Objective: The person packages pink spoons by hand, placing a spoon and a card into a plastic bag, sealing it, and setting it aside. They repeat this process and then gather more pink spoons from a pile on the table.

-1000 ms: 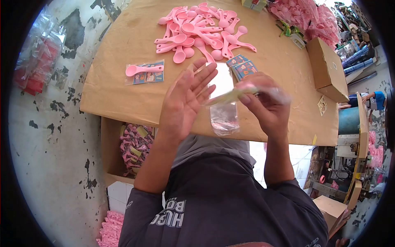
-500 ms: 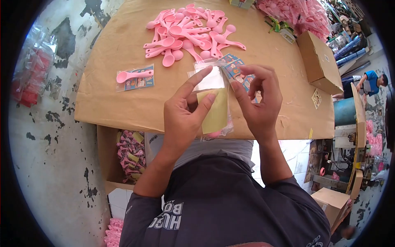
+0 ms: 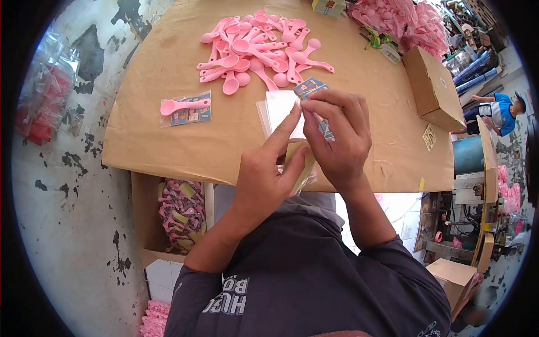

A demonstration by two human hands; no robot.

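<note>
My left hand grips a clear plastic bag with a yellowish card inside, near the table's front edge. A bit of pink shows at the bag's lower end. My right hand is closed in a pinch, its fingertips meeting my left index fingertip near the bag's top; what they pinch is too small to tell. White-looking clear bags lie beneath the hands. Blue printed cards show partly behind my right hand. To the left, a pink measuring spoon rests on a blue printed card.
A pile of pink spoons covers the back middle of the table. At the right edge stand a cardboard box and pink bagged goods. Below left, an open carton holds packed spoons. Another person stands far right.
My right hand has moved left, its open fingers closing into a pinch beside my left fingertip. My left hand has shifted slightly right with the bag. The person at far right has moved.
</note>
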